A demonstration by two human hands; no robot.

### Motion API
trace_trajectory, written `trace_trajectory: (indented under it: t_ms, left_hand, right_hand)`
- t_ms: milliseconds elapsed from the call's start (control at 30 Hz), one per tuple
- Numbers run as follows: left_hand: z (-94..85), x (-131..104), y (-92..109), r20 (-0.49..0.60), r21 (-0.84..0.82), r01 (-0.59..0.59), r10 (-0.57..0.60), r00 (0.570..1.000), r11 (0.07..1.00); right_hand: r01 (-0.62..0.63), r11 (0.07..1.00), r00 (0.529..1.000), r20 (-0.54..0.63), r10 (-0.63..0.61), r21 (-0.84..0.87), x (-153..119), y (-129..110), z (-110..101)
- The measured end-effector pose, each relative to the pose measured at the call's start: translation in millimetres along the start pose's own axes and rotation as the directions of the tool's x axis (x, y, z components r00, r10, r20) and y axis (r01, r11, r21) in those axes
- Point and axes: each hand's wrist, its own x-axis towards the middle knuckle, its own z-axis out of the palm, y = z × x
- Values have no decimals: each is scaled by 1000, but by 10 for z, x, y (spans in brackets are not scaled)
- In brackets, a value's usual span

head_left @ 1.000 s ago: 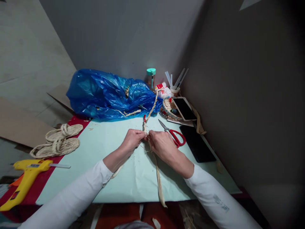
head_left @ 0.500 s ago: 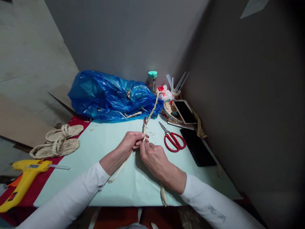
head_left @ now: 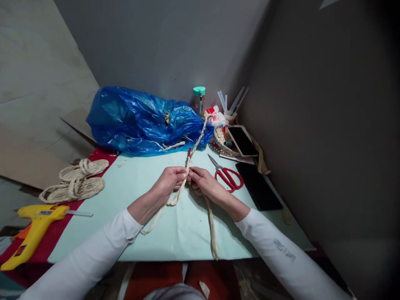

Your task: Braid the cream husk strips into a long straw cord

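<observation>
A braided straw cord (head_left: 200,137) runs from beside the blue bag down to my hands, with a red clip (head_left: 189,152) on it. My left hand (head_left: 171,180) pinches the cord's lower end from the left. From the right, my right hand (head_left: 201,181) grips the strands at the same spot, fingertips nearly touching the left ones. Loose strands hang below: one curves down left under my left wrist, another (head_left: 211,225) drops from my right hand to the table's front edge.
Red-handled scissors (head_left: 229,179) and a black phone (head_left: 259,187) lie right. A blue plastic bag (head_left: 140,121) fills the back. Woven sandals (head_left: 83,187) and a yellow glue gun (head_left: 37,233) are left. A basket (head_left: 221,139) holds a tablet (head_left: 242,141).
My right hand has turned and its wrist has moved up, uncovering more of the right strand. A loose strand now hangs between my hands. The view has shifted slightly.
</observation>
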Motion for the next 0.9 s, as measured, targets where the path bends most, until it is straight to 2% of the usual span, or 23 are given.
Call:
trace_trajectory:
  t_ms: [100,167,300,367,467,533,567,633,700,800,900]
  left_hand:
    - [28,-27,-15,-39,105,-44,48,998,993]
    - [32,-42,-5,-66,250,-103,123,990,963]
    - [-11,-83,108,0,619,-203,259,966,759]
    - [-39,-121,193,19,708,-203,270,963,676]
    - [-35,-196,269,65,712,-176,187,980,679]
    - [22,-248,252,110,686,-166,124,986,709]
    - [66,-272,224,121,687,-176,128,984,705]
    - [170,-312,140,114,731,-228,214,970,643]
    - [262,-338,50,102,785,-284,336,936,551]
    - [319,-353,-9,113,798,-324,401,909,508]
    - [262,-341,71,154,782,-331,352,923,529]
  right_hand:
    - [6,996,1000,-22,-8,-89,19,31,24]
    - [24,988,999,-33,-29,-151,22,38,0]
    - [87,939,991,-64,-115,-333,22,73,-37]
    - [126,895,979,-95,-183,-428,17,91,-34]
    - [137,868,967,-124,-221,-478,4,101,-27]
    - [143,890,972,-106,-209,-434,-6,100,-32]
    - [149,909,976,-92,-199,-389,-11,99,-36]
    - [140,958,985,-61,-161,-251,-20,96,-42]
    - [84,995,996,-36,-86,-45,-24,96,-38]
    - [-33,975,999,-13,36,218,-18,95,-22]
    - [-37,956,999,6,37,291,-13,88,-24]
